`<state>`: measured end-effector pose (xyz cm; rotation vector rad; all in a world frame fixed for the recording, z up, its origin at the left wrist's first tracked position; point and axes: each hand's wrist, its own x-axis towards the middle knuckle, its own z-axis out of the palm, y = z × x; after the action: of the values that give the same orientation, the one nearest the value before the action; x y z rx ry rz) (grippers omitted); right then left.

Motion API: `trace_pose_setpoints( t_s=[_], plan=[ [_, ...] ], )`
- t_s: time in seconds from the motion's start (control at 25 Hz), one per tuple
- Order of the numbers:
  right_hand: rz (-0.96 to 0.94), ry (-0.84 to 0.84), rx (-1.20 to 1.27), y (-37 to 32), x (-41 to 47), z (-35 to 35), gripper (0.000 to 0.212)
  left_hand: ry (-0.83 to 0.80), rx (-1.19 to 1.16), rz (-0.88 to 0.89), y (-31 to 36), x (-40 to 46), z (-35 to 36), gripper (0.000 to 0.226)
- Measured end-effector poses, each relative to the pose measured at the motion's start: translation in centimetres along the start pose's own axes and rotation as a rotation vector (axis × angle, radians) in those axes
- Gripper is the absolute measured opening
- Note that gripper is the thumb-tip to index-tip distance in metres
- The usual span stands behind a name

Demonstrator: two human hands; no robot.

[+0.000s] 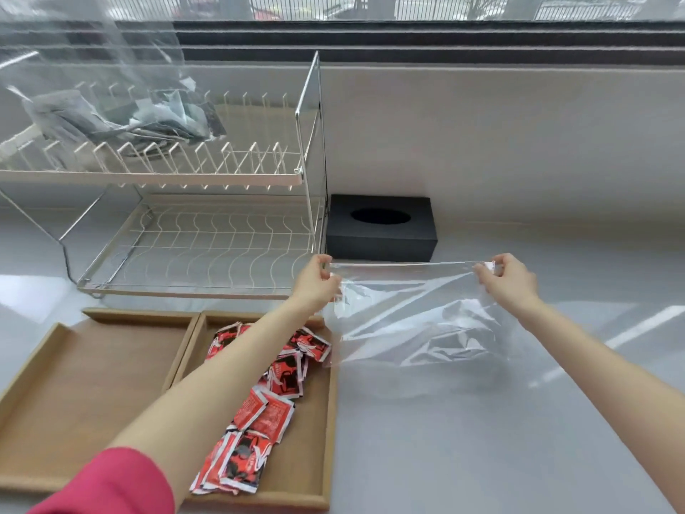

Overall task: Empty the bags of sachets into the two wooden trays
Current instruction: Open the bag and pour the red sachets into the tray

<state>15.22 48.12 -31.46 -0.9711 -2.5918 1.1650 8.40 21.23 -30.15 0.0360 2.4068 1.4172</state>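
A clear plastic bag (411, 320) hangs stretched between my hands above the grey counter, with nothing visible inside it. My left hand (315, 283) pinches its left top corner and my right hand (508, 280) pinches its right top corner. Two wooden trays lie side by side at the lower left. The right tray (318, 439) holds several red, black and white sachets (259, 413), partly hidden by my left forearm. The left tray (92, 383) has nothing in it. A second clear bag with grey sachets (111, 116) rests on the rack's upper shelf.
A two-tier wire dish rack (207, 231) stands behind the trays. A black tissue box (381, 228) sits against the wall right of the rack. The grey counter (482, 439) stretches to the right below a window.
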Motion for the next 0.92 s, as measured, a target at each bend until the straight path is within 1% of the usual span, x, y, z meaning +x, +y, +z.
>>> trace_pose_setpoints(
  t_s=[0.08, 0.2, 0.32, 0.52, 0.6, 0.72, 0.92],
  plan=[
    [0.024, -0.027, -0.063, 0.6, 1.8, 1.0, 0.042, 0.026, 0.051, 0.026, -0.3, 1.5, 1.3, 0.042],
    [0.054, -0.051, -0.135, 1.5, 3.7, 2.2, 0.043, 0.000, 0.175, 0.071, -0.8, 2.8, 3.0, 0.040],
    [0.072, -0.091, -0.184, 2.4, 4.5, 3.3, 0.042, -0.008, 0.194, 0.011, -1.4, 3.8, 4.0, 0.040],
    [0.043, -0.128, -0.228, 2.3, 4.1, 4.1, 0.057, -0.055, 0.210, -0.056, -1.3, 4.0, 4.2, 0.050],
    [0.033, -0.157, -0.263, 1.8, 3.7, 3.8, 0.061, -0.110, 0.241, -0.048, -1.2, 3.6, 3.9, 0.056],
    [-0.039, -0.176, -0.355, 0.6, 2.5, 2.8, 0.059, -0.175, 0.318, 0.009, -0.7, 2.5, 3.4, 0.058],
    [-0.277, -0.195, -0.486, -2.8, -1.9, 1.1, 0.052, -0.204, 0.502, 0.185, 0.5, -0.5, 1.4, 0.051]
  ],
)
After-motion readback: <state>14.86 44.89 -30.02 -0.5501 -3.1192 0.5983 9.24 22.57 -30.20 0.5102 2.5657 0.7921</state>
